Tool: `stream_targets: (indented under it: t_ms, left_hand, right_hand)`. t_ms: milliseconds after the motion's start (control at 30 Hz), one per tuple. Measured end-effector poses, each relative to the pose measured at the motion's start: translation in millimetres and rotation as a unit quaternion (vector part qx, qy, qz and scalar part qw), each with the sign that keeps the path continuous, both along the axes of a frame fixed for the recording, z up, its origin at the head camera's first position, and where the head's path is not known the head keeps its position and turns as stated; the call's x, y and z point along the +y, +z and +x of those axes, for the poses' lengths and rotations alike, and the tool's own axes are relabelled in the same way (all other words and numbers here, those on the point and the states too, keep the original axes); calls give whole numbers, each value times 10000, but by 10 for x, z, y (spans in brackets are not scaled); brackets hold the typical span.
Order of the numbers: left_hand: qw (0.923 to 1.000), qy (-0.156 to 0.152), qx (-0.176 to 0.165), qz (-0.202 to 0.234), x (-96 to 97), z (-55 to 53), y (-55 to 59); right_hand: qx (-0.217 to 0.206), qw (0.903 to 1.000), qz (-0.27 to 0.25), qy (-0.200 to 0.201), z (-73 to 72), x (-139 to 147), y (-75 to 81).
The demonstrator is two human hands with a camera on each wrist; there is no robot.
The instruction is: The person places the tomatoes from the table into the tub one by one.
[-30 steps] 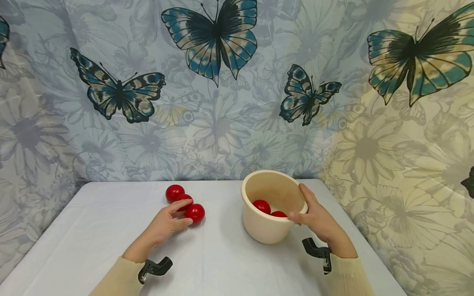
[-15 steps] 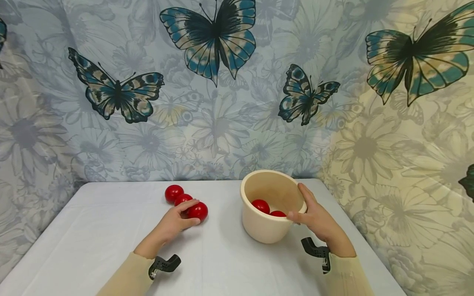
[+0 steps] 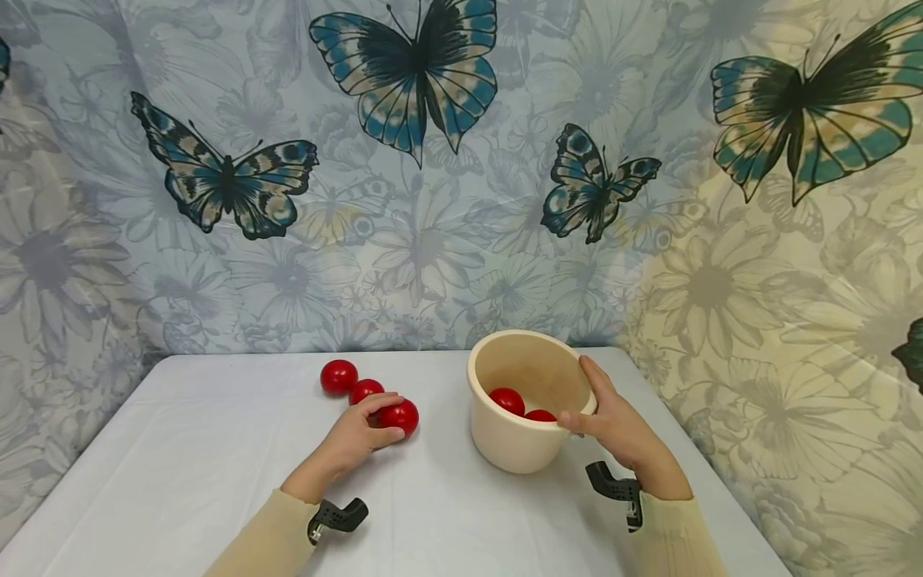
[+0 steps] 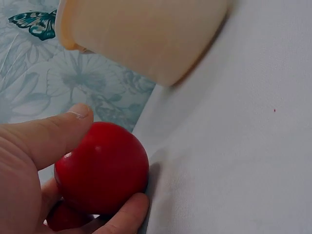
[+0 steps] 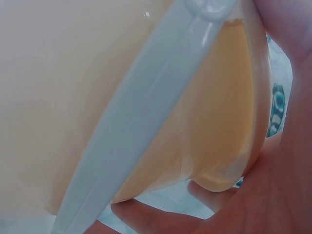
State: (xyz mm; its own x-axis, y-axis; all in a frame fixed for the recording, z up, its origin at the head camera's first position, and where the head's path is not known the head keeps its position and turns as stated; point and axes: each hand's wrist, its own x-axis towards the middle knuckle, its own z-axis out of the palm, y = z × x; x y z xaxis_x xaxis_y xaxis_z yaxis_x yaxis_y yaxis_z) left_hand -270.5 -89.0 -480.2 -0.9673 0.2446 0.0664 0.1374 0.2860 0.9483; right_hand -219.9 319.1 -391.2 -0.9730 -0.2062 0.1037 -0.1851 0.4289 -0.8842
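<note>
My left hand [image 3: 353,439] grips a glossy red ball [image 3: 401,417] between thumb and fingers, close over the white tabletop. In the left wrist view, the thumb lies on one side of this red ball [image 4: 105,168] and fingers curl round the other. Just behind it sit two more red balls, a nearer one [image 3: 366,390] and a farther one [image 3: 339,377]. My right hand [image 3: 629,433] grips the rim of a cream bucket [image 3: 513,449] on its right side. Inside the bucket lie two red balls [image 3: 508,401]. A pale bar handle [image 5: 141,112] crosses the bucket's outside in the right wrist view.
A white cloth covers the table [image 3: 180,449], which ends at the back against a wall hanging [image 3: 433,264] of flowers and butterflies. Each sleeve carries a black wrist mount [image 3: 339,515]. The bucket stands tilted toward the right hand.
My left hand has moved right with the red ball, nearer the bucket. The ball behind it has shifted slightly right. My right hand and the bucket keep their place.
</note>
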Motion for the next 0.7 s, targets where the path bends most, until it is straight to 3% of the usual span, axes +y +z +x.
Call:
stream_targets:
  t_ms: [200,700]
  left_hand:
    - [9993,-53,-254,258,81,34,-22]
    - [9941,-600,-645,632,125,83,-68]
  right_hand:
    - [7,10000,17,-16,-5,3,-5]
    - [-2,9999,-96,120,-7,27,-15]
